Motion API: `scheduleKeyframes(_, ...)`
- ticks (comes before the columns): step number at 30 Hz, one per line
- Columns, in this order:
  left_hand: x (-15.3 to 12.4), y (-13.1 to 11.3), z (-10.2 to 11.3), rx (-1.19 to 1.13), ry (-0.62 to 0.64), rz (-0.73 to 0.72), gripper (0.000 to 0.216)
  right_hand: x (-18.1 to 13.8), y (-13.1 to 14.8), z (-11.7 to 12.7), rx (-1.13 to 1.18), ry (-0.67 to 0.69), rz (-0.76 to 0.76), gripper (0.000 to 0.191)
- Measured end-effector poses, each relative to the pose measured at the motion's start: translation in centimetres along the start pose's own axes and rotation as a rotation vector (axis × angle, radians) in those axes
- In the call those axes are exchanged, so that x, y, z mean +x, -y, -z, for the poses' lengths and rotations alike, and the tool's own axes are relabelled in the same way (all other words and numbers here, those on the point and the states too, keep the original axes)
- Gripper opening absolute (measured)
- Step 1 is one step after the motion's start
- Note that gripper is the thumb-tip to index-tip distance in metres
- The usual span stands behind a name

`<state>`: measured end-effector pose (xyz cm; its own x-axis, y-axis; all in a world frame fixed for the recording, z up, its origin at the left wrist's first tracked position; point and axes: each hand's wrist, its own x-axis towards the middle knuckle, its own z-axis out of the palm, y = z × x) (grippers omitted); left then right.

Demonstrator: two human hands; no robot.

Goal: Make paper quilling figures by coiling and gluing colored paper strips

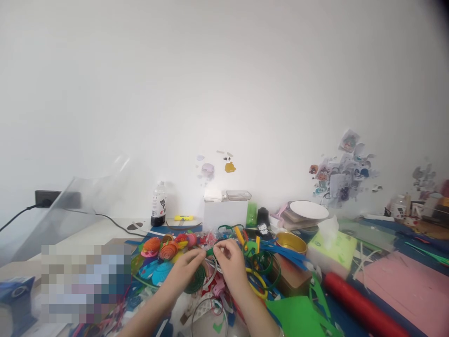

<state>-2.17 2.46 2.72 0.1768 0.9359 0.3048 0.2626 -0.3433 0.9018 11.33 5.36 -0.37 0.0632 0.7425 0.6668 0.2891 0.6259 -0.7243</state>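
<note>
My left hand [189,263] and my right hand [231,262] meet above the middle of the cluttered table. Between their fingertips is a small green strip [210,252], which both pinch. Its material is too small to make out. Below my left wrist lies a dark green coil [196,281]. To the left are orange paper coils [168,250] and blue coiled pieces [161,271]. Right of my right hand sit green rings [268,264] and a yellow ring [260,286]. Colourful scraps lie under both hands.
A bottle with dark liquid [159,206], a yellow glue stick [184,218] and a white box [224,214] stand along the wall. On the right are a tissue pack [335,252], a gold tin [291,242], a red roll [365,304], green sheet [298,316] and pink sheet [403,285].
</note>
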Motion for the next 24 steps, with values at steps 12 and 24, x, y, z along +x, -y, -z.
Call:
scheduleKeyframes(12, -0.9, -0.1, -0.9, -0.318, -0.108, 0.221, 0.038, -1.1, 2.2, -0.8, 0.367, -0.125, -0.153, 0.02)
scheduleKeyframes(24, -0.8, 0.0, -0.9, -0.222, -0.09, 0.116, 0.044, -0.8, 1.1, -0.6, 0.22, -0.132, -0.134, 0.018)
